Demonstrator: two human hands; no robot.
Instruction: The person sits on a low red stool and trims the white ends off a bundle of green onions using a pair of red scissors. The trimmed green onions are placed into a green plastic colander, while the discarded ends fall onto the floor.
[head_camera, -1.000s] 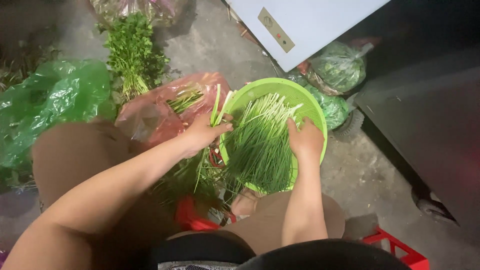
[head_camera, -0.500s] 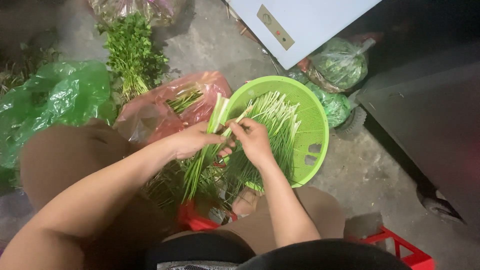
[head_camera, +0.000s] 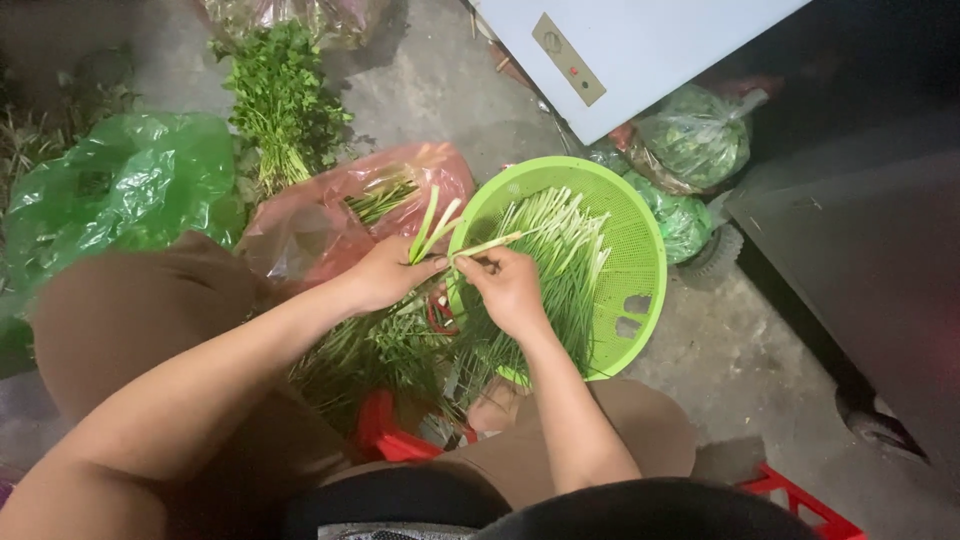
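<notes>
Two hands meet at the near rim of the green basket, over the concrete floor. My left hand has its fingers clenched around a few pale green stalks that stick up toward twelve o'clock. My right hand pinches one single stalk between thumb and forefinger, its tip pointing toward two o'clock. Under and beyond my right hand, a heap of trimmed stalks lies in the basket. Below both wrists, toward six o'clock, a loose pile of untrimmed greens spreads over a red crate between my knees. At ten o'clock from my left hand a pink plastic bag holds more stalks; farther out sit a bright green bag and a leafy herb bunch. At two o'clock, clear bags of greens crowd against a white box.
</notes>
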